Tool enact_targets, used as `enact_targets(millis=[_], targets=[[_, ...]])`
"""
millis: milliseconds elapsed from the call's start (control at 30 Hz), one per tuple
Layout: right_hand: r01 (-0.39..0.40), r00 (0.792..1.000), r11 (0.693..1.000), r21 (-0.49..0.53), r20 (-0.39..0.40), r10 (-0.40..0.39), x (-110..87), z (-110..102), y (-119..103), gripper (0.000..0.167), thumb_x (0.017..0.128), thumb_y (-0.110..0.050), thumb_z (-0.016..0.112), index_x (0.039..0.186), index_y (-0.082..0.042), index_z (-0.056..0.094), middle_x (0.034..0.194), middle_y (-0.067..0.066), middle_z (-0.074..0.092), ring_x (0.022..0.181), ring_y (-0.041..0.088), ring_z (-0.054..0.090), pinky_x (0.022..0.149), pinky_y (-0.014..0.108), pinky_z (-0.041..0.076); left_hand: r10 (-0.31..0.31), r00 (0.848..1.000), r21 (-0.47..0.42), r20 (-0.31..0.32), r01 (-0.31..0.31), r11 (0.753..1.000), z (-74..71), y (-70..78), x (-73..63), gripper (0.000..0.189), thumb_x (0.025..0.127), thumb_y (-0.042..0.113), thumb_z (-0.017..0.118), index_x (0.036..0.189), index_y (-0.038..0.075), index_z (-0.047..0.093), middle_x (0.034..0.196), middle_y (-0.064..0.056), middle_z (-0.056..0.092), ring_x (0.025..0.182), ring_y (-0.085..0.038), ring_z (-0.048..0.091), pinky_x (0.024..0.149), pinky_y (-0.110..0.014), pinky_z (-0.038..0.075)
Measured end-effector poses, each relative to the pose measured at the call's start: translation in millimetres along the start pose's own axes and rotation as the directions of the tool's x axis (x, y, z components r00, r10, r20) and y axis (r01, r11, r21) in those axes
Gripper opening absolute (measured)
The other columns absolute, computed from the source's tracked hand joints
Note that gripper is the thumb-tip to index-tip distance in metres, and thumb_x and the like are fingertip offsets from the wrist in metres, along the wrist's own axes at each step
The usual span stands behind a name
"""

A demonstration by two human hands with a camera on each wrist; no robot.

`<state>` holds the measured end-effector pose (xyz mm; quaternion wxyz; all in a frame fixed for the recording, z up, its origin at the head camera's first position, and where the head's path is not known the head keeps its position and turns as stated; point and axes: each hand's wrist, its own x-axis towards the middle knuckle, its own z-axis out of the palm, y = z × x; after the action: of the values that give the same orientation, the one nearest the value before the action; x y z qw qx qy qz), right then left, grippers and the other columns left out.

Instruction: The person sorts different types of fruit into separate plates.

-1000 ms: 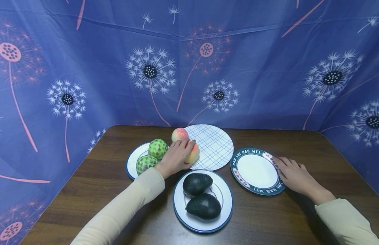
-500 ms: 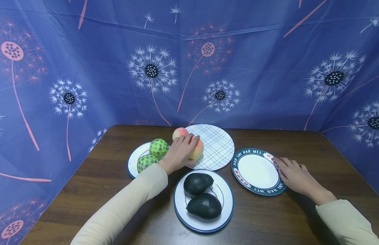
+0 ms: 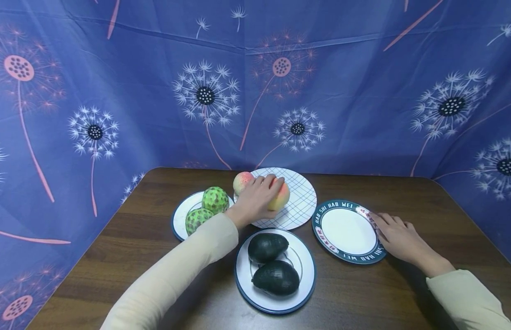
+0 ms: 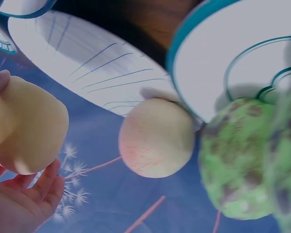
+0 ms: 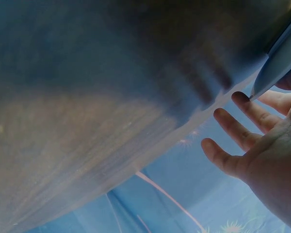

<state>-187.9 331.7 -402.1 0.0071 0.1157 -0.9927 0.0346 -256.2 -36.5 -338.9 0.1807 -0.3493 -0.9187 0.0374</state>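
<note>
My left hand (image 3: pixel 255 200) grips a yellow-pink peach (image 3: pixel 282 197) over the white plate with blue grid lines (image 3: pixel 298 208). In the left wrist view, thumb and fingers curl round this peach. A second peach (image 3: pixel 242 181) lies just left of that hand, by the grid plate's edge. On the right, my right hand (image 3: pixel 400 240) rests at the rim of a white plate with a green lettered border (image 3: pixel 344 205). Its fingers (image 5: pixel 228 126) are spread and fairly straight in the right wrist view, one tip right at the rim.
Two green, dark-spotted round fruits (image 3: pixel 214 200) sit on a blue-rimmed white plate (image 3: pixel 179 217) at left, partly behind the left sleeve. Two dark avocados (image 3: pixel 275 277) lie on another blue-rimmed plate (image 3: pixel 307 275) at the front. A blue dandelion-print cloth (image 3: pixel 346 91) hangs behind the wooden table (image 3: pixel 429 201).
My left hand has moved right with the peach, from beside the second peach to over the grid plate. The right hand stays at the green-bordered plate.
</note>
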Motion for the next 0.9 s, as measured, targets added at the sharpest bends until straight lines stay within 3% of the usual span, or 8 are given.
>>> enact_targets(millis=[200, 900], targets=[[0.001, 1.0, 1.0, -0.004, 0.003, -0.001, -0.1, -1, 0, 0.054, 0.089, -0.019, 0.052, 0.136, 0.001, 0.035, 0.131, 0.03, 0.039, 0.117, 0.051, 0.035, 0.088, 0.072, 0.029, 0.022, 0.999, 0.038, 0.041, -0.024, 0.999, -6.2, 11.5, 12.8, 0.088, 0.069, 0.054, 0.069, 0.137, 0.014, 0.031, 0.128, -0.008, 0.046, 0.109, -0.025, 0.051, 0.092, -0.037, 0.046], [-0.001, 1.0, 1.0, -0.019, -0.001, 0.001, 1.4, 1, 1, 0.051, 0.09, -0.019, 0.047, 0.136, 0.0, 0.035, 0.13, 0.029, 0.04, 0.116, 0.05, 0.036, 0.087, 0.072, 0.029, 0.081, 0.988, 0.023, 0.13, -0.084, 0.996, -14.3, 61.6, 48.9, 0.088, 0.072, 0.054, 0.067, 0.14, 0.018, 0.025, 0.133, -0.003, 0.04, 0.114, -0.02, 0.045, 0.098, -0.034, 0.04]])
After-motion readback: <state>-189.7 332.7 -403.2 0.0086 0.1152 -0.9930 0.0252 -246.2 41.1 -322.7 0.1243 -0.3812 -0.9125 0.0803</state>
